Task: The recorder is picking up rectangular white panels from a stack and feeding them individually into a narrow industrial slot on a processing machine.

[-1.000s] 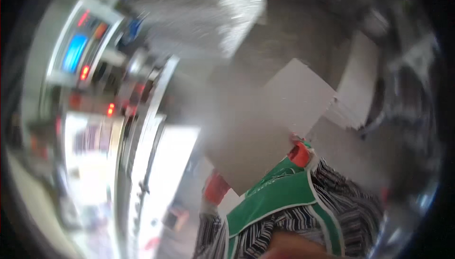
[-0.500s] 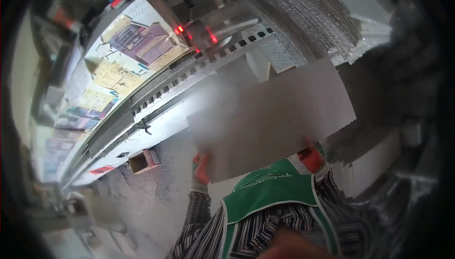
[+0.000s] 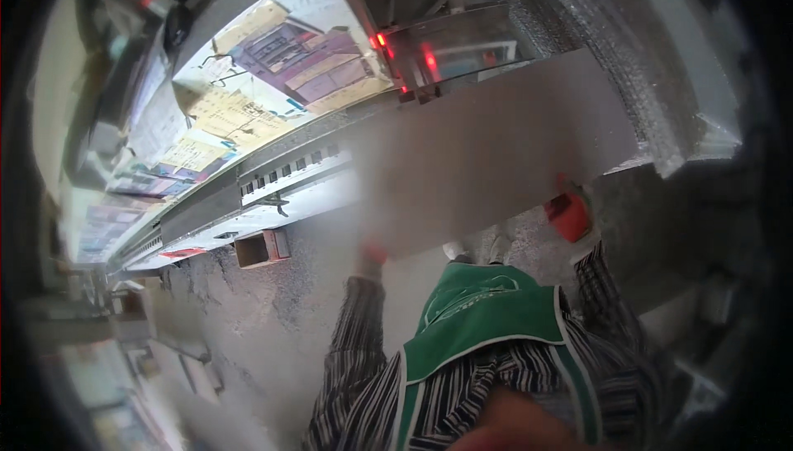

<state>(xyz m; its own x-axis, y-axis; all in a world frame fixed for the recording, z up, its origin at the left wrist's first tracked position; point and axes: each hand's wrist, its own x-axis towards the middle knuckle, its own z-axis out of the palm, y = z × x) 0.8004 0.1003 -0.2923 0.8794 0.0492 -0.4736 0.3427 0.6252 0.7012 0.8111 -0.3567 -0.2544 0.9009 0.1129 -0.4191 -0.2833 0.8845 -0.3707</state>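
Gripping flat grey sheet (image 3: pixel 496 141) by its near long edge, both hands in red gloves. L hand (image 3: pixel 373 251) at near-L corner, fingers closed on edge; blurred, so exact finger placement unclear. R hand (image 3: pixel 570 216) same edge, twd R end, fingers clamped on it. Sheet spreads fwd of my fingers, broad face up, held above grey floor (image 3: pixel 310 294); middle of it hazy. Far edge reaches nr machine front; can't tell if touching.

Fwd/L of L fingers: slotted rail (image 3: pixel 285 172), dk. clamp handle (image 3: pixel 277 204) just below it; above these, yellow & purple papers (image 3: pixel 239 112). Out to L of L fingers, on floor: open reddish box (image 3: pixel 278 246). Straight ahead of fingers, past sheet: red lights (image 3: pixel 429 59). Fwd/R of R fingers: shiny ribbed plastic sheeting (image 3: pixel 648 100). Betw. hands, nearer me: green apron (image 3: pixel 487 331) over striped shirt (image 3: pixel 355 327); pale shoes (image 3: pixel 500 249) just past apron, nr sheet's near edge.
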